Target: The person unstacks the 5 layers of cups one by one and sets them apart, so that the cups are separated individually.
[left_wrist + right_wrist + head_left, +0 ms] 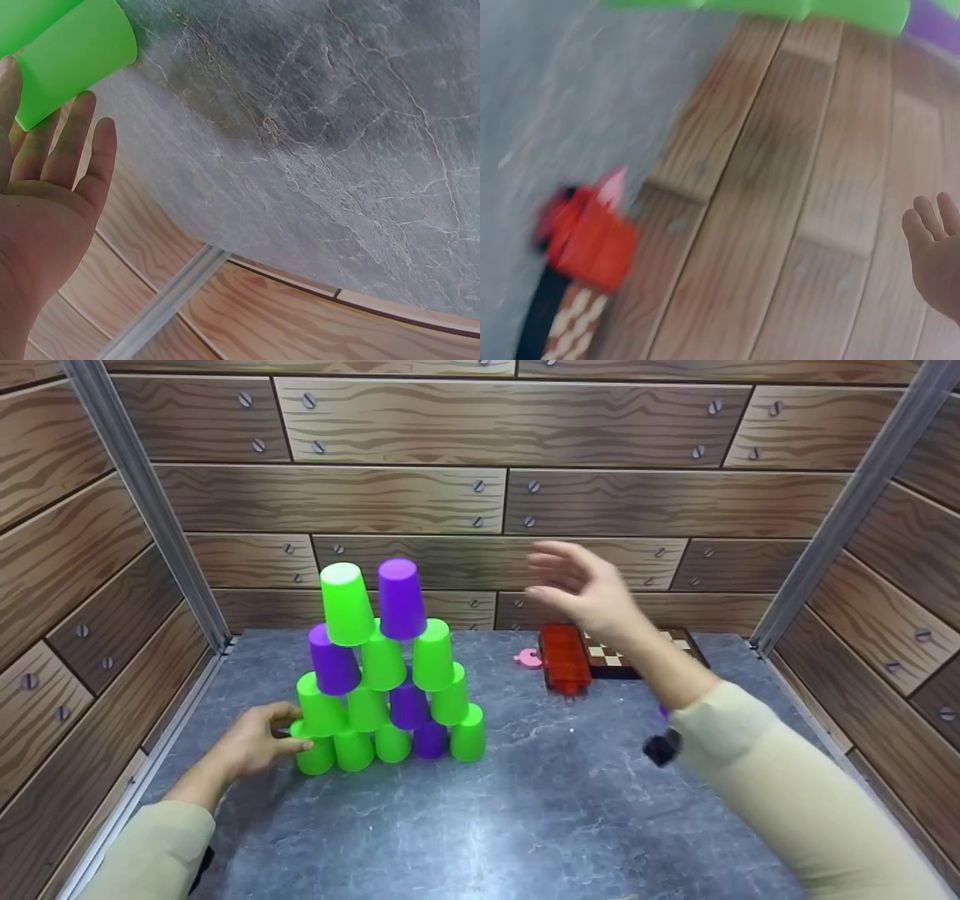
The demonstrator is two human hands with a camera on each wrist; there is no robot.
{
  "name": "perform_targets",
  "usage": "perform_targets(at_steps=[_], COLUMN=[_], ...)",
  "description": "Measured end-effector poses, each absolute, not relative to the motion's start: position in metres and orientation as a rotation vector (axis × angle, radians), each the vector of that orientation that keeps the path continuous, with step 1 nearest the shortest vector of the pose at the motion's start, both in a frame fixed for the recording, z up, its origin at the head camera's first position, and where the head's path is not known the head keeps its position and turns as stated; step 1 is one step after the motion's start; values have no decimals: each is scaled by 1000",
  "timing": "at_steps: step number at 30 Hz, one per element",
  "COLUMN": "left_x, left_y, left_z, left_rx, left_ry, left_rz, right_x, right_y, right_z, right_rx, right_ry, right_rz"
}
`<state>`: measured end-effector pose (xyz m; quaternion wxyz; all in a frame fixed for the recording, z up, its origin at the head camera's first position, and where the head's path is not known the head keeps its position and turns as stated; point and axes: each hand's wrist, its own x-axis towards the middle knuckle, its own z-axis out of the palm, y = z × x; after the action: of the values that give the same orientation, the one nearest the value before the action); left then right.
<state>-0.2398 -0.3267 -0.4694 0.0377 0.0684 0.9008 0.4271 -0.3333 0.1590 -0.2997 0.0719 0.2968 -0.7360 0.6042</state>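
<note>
Green and purple cups stand upside down in a stepped stack on the left of the table in the head view. A green cup [347, 604] and a purple cup [402, 598] form its top row. At the stack's lower left, my left hand [255, 739] holds the end green cup [316, 756] between thumb and fingers. The left wrist view shows the fingers behind a green cup [79, 64]. My right hand [585, 589] is raised in the air right of the stack, fingers loosely bent and holding nothing. Only part of that hand [937, 255] shows in the right wrist view.
A red translucent plastic object [564, 658] lies at the back of the grey table [480, 825], beside a checkered board [611, 660] and a small pink piece [529, 658]. Part of a purple thing shows by the right forearm. Wood-patterned walls [510, 427] enclose the table.
</note>
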Motion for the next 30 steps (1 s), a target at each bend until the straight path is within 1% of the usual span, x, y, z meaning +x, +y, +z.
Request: perform_targets(at_steps=[8, 14, 20, 30], left_x=[-242, -243, -242, -242], left_y=[-327, -328, -330, -329], left_z=[-469, -470, -473, -472], left_rx=[234, 243, 260, 275], left_ry=[2773, 2776, 2773, 2765], left_rz=[1308, 1310, 1321, 1335], right_x=[-331, -327, -322, -322], right_y=[74, 31, 11, 6], right_z=[-279, -277, -284, -296], right_rx=[1044, 1086, 1116, 1079], right_ry=[-2175, -2157, -2190, -2263], right_rz=[1779, 1821, 1848, 1819])
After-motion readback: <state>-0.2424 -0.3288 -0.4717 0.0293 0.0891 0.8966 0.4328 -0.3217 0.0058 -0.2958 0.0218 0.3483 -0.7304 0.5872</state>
